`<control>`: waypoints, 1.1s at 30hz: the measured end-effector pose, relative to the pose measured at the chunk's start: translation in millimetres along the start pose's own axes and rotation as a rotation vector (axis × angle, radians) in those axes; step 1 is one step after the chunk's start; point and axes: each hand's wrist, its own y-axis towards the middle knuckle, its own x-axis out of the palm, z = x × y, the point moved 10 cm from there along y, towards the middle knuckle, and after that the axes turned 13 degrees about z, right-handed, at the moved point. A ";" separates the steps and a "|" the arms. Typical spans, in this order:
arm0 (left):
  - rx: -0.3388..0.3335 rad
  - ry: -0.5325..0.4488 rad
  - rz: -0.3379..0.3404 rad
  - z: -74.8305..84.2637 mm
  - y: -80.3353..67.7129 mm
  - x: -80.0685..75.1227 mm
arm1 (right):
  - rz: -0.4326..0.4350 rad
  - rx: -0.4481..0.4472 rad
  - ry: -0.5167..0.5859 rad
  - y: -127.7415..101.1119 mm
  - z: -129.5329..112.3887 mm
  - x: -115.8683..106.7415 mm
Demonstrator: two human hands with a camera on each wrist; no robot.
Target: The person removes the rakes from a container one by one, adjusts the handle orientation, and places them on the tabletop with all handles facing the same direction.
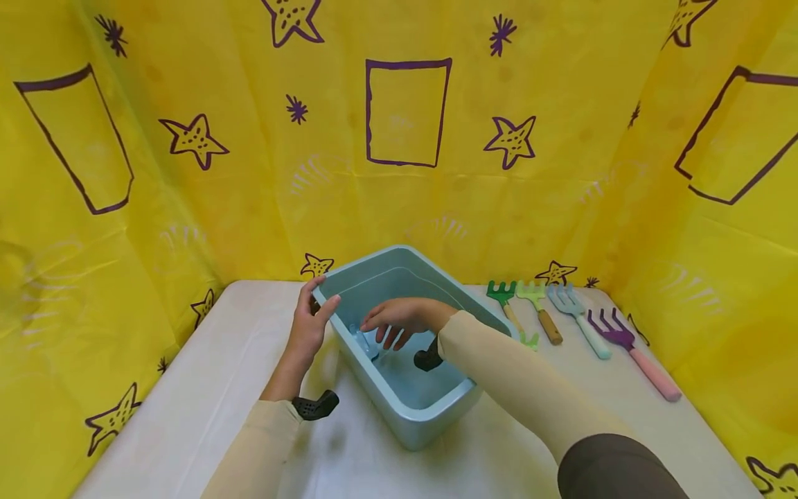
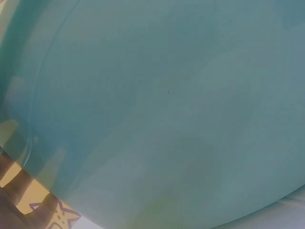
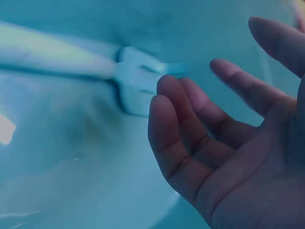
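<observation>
A light blue plastic tub point(image 1: 386, 395) stands angled on the white table. My left hand point(image 1: 308, 326) grips its far-left rim, thumb on the rim and fingers on the outer side. In the left wrist view the tub's wall point(image 2: 167, 119) fills the frame, with some fingers point(image 2: 40, 210) at the lower left. My right hand point(image 1: 408, 317) is down inside the tub, fingers loosely bent and holding nothing. Close to its fingertips, a pale blue slotted tool point(image 3: 136, 81) with a whitish handle, like a small hand fork, lies in the tub; in the right wrist view it is blurred.
To the right of the tub lie several small garden tools: a dark green fork point(image 1: 501, 294), a light green fork point(image 1: 539, 312) with a wooden handle, a light blue fork point(image 1: 580, 319) and a purple fork point(image 1: 623, 339) with a pink handle. Yellow patterned cloth point(image 1: 399, 201) surrounds the table.
</observation>
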 end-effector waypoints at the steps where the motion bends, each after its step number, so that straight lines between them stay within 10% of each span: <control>1: -0.002 -0.004 0.000 -1.1 0.0 0.3 | -0.020 0.017 -0.010 0.8 4.0 4.7; 17: -0.013 -0.009 -0.001 0.3 -1.6 5.6 | -0.238 0.215 -0.338 -16.6 44.7 41.4; 33: 0.001 -0.011 0.012 1.8 -0.3 -1.9 | -0.130 0.217 -0.385 -11.8 43.4 23.2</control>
